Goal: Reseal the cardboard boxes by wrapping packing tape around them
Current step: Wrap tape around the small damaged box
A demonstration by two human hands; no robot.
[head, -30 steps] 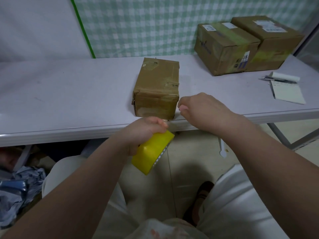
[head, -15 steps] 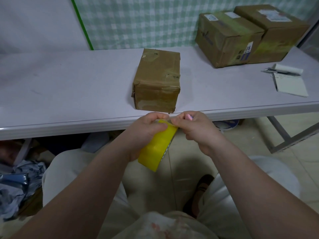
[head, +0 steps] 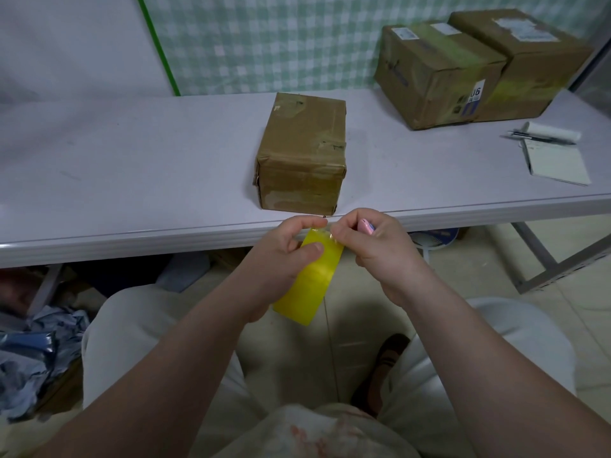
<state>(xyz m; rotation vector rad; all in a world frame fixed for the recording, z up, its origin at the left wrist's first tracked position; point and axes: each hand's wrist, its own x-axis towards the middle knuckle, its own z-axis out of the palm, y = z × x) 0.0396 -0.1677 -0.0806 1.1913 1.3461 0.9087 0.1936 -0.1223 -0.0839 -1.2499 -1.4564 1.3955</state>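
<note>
A small brown cardboard box (head: 302, 150) wrapped in tape stands near the front edge of the white table (head: 132, 166). Just below that edge, over my lap, my left hand (head: 281, 259) grips a yellow roll of packing tape (head: 310, 279). My right hand (head: 373, 246) pinches the tape's loose end at the top of the roll. A small pink object (head: 366, 224) is tucked in that hand's curled fingers. Both hands are apart from the box.
Two larger cardboard boxes (head: 436, 71) (head: 525, 57) stand side by side at the back right of the table. A notepad (head: 558, 160) and a pen (head: 535, 137) lie near the right edge. Crumpled blue bags (head: 29, 355) lie on the floor at the left.
My right hand has come back from the table edge by the box to the tape roll and now pinches the tape's end. The left hand has kept hold of the roll.
</note>
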